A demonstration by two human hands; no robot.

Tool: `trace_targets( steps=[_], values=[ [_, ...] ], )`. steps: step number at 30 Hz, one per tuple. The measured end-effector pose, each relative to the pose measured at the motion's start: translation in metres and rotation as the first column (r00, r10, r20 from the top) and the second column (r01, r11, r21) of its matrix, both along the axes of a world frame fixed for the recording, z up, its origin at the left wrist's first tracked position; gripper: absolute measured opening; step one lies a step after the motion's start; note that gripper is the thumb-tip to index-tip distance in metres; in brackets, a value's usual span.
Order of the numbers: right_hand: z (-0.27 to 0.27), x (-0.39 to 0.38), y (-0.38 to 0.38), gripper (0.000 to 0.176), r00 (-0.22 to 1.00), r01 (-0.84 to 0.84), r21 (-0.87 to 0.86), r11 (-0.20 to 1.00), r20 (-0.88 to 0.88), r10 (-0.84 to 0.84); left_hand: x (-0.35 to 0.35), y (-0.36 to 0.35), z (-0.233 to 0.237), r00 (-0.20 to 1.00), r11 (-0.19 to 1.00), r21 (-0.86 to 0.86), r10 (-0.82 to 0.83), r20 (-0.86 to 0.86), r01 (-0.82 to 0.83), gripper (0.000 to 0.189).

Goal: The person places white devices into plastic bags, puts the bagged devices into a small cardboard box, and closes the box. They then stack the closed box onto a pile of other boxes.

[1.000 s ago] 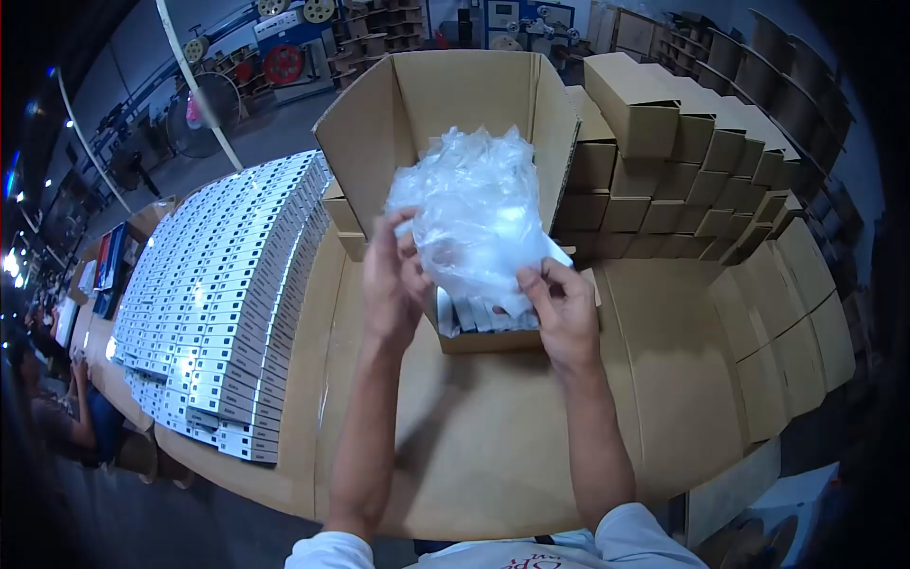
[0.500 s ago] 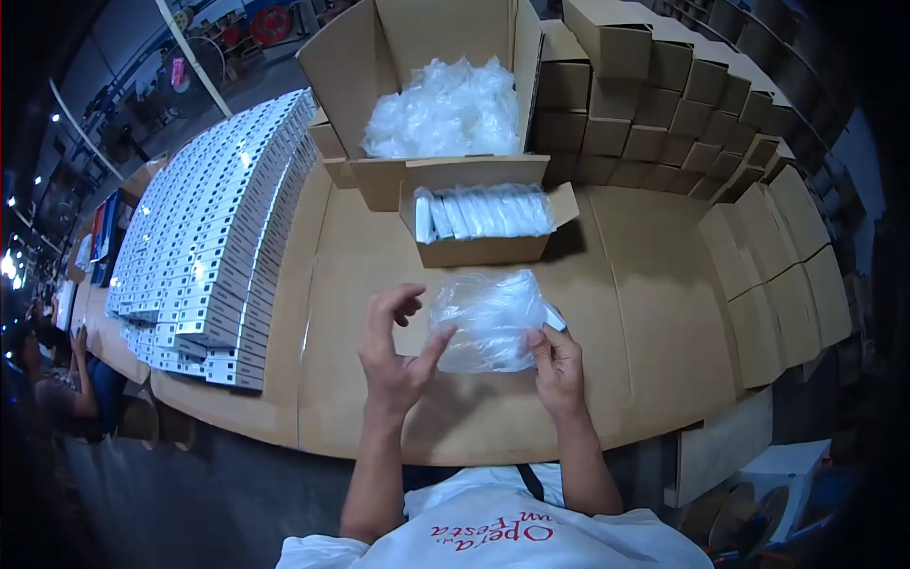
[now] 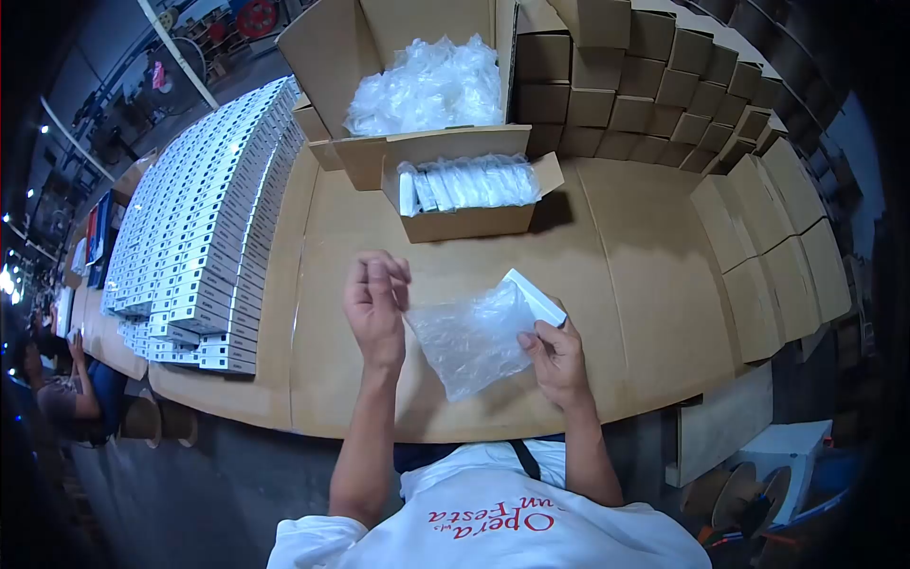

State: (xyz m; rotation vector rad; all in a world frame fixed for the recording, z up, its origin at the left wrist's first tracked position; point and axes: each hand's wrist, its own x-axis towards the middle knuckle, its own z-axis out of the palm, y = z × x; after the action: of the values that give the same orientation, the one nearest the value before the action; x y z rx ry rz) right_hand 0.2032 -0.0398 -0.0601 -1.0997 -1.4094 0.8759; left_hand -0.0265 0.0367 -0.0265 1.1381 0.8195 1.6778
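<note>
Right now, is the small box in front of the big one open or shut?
Open. The small box has its flaps spread, and the wrapped packs inside show through the top.

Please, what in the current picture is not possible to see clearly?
All in the head view:
- Whether the left hand touches the bag: its curled fingers hide the spot.
- The near end of the white box: hidden by the right hand.
- Print on the stacked boxes: too small.
- Full contents of the small carton: its front wall hides them.
</note>
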Motion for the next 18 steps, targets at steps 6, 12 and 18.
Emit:
trace_targets(
  steps=[6, 12, 18],
  values=[
    [-0.004, -0.009, 0.002, 0.029, 0.994, 0.081, 0.028, 0.996, -0.071, -0.079, 0.022, -0.04, -0.012, 0.972, 0.959, -0.234, -0.192, -0.136, 0.157, 0.037],
    [-0.011, 0.009, 0.005, 0.026, 0.989, 0.127, 0.002, 0.992, 0.071, -0.126, 0.026, -0.054, -0.013, 0.89, 0.947, -0.282, -0.255, -0.379, 0.151, 0.037],
    [0.048, 0.025, 0.031, 0.049, 0.923, 0.129, 0.094, 0.987, -0.376, -0.085, 0.015, -0.062, -0.021, 0.819, 0.92, -0.306, -0.366, -0.442, 0.245, 0.043]
  ],
)
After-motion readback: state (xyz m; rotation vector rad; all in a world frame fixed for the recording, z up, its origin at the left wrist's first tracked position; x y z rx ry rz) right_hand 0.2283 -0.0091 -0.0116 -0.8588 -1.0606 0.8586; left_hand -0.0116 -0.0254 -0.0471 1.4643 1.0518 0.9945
